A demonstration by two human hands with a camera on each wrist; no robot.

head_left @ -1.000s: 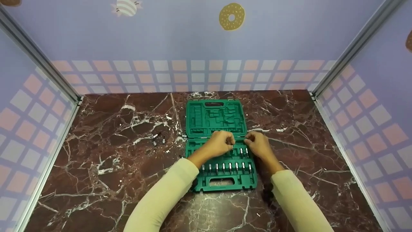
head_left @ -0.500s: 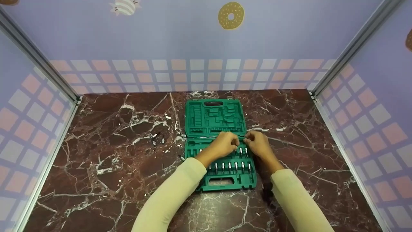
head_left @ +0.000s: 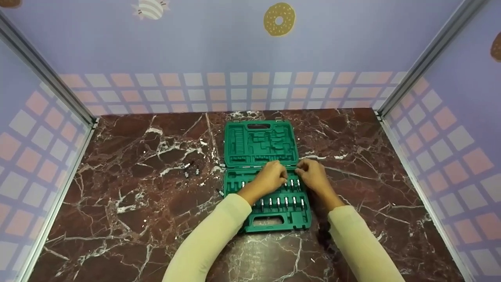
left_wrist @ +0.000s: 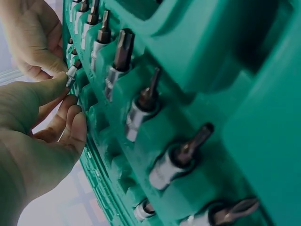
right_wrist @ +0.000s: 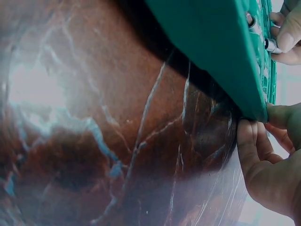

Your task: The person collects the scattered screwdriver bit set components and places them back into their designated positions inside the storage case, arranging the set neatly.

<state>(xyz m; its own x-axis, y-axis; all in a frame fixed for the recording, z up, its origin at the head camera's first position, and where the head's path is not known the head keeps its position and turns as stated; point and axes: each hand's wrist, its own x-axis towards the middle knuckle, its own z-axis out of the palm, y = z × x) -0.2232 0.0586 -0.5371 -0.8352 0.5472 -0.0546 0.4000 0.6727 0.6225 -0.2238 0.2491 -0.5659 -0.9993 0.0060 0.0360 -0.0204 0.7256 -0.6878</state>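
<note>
The green case point(head_left: 260, 141) lies open on the marbled table point(head_left: 137, 243), its base holding two rows of socket bits point(head_left: 278, 202), partly hidden by the left arm point(head_left: 207, 239). The right hand point(head_left: 312, 174) grips the base's right edge. Over the last second the left hand point(head_left: 270, 178) has shifted slightly rightward, pinching one bit point(left_wrist: 71, 75) beside two standing ones, which suggests it is being seated. Loose small pieces point(head_left: 197, 171) lie left of the case.

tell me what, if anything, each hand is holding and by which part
The left hand pinches a bit socket by its silver body; the right hand grips the green case by its right side edge.
</note>
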